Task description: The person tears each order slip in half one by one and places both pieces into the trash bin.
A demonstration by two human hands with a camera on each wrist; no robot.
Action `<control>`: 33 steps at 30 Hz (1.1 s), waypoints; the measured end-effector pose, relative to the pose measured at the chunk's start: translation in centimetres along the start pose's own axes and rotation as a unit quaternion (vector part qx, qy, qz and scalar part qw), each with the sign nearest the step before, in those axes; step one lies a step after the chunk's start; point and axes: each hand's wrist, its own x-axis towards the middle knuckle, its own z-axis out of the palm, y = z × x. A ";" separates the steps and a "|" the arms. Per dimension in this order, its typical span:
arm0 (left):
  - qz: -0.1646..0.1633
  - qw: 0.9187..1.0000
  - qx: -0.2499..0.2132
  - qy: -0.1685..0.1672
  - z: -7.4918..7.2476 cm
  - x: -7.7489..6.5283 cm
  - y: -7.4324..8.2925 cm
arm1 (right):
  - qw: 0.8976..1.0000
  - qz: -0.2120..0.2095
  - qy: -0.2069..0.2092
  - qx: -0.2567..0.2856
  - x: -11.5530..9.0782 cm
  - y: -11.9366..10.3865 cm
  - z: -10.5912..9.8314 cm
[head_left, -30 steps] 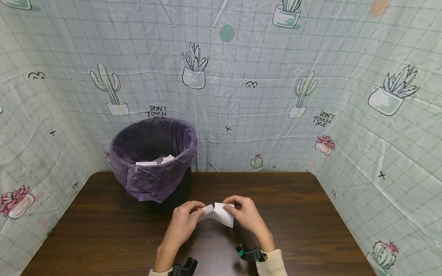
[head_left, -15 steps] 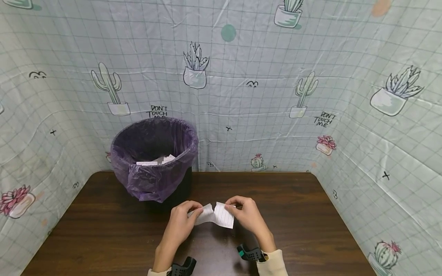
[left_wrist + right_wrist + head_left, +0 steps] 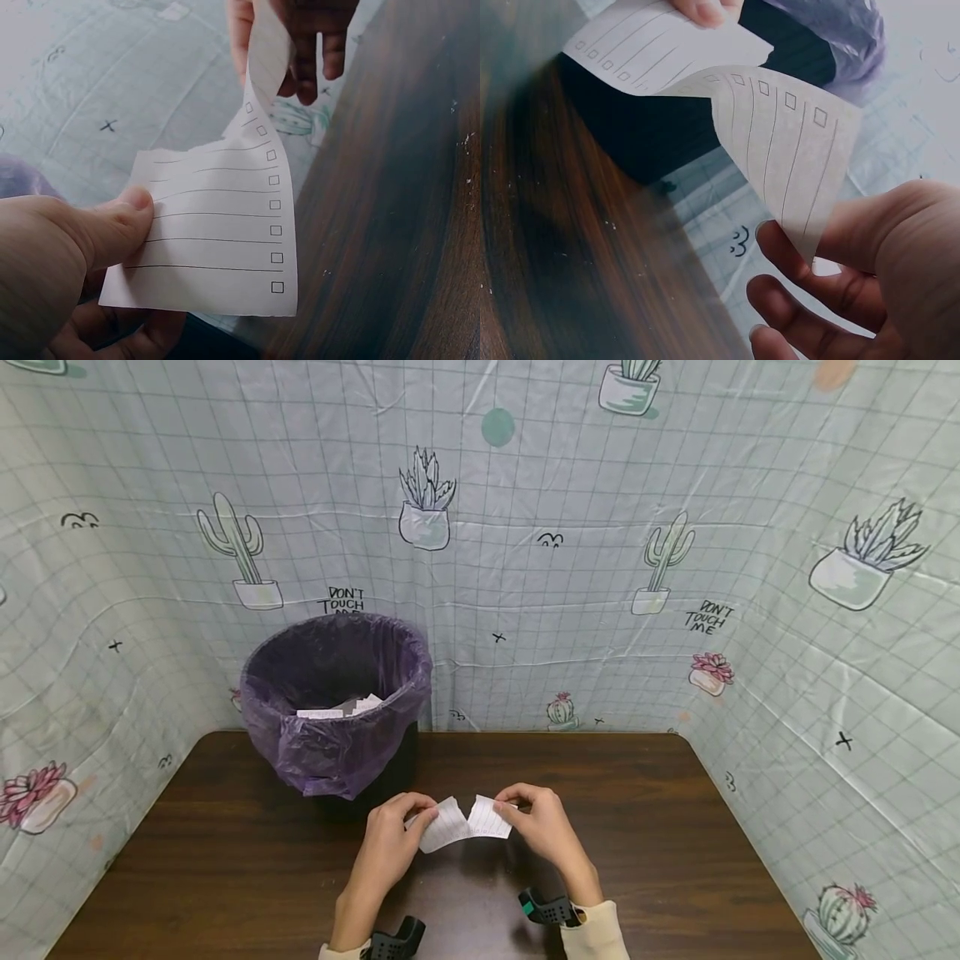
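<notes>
A white lined paper (image 3: 446, 828) with a column of small checkbox squares is held up between both hands, partly torn from its far edge. In the left wrist view the left hand (image 3: 67, 240) pinches one half of the sheet (image 3: 217, 225), thumb on top. The right hand (image 3: 546, 827) pinches the other half by its far corner; in the right wrist view that half (image 3: 787, 142) bends and twists away. A strip along the checkbox side still joins the two halves. Both hands are above the dark wooden table (image 3: 615, 793), apart from each other.
At the back left of the table stands a black bin (image 3: 401, 768) lined with a purple bag (image 3: 322, 756). White paper pieces (image 3: 321, 713) lie inside it. A cactus-print cloth (image 3: 510, 585) hangs behind and along both sides.
The tear between the halves has widened into a V-shaped gap. The hands have drawn slightly farther apart, and the left half now faces up more.
</notes>
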 end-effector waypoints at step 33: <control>0.013 0.999 -0.014 0.047 -0.1 0.0 -0.2 | 1.000 0.018 0.011 -0.012 0.0 0.8 0.2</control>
